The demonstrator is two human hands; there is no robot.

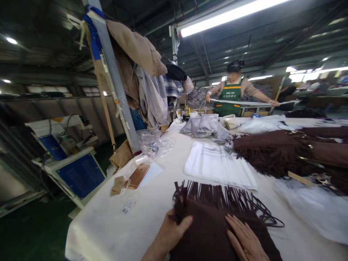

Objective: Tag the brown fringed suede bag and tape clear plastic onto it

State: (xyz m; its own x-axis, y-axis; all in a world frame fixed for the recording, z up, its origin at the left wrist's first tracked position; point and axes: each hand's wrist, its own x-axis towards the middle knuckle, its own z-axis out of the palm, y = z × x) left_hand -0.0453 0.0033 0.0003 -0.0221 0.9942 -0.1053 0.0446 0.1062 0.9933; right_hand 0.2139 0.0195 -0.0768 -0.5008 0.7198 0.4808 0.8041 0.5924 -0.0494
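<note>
One metal post (pixel 116 79) rises at the left side of the pale tabletop (pixel 108 224). Nearer sits one coppery phone (pixel 137 176); rightward, a heap of brown fringed cloth (pixel 266 145) and crumpled translucent plastic (pixel 312 210). One striped, folded white cloth (pixel 217 163) lies just beyond the brown scarf (pixel 203 232), its stringy fringe pointing away. Under two hands, it lies in the foreground: right hand (pixel 246 239) flat, fingers extended together; left hand (pixel 174 232) at its edge, grip unclear.
</note>
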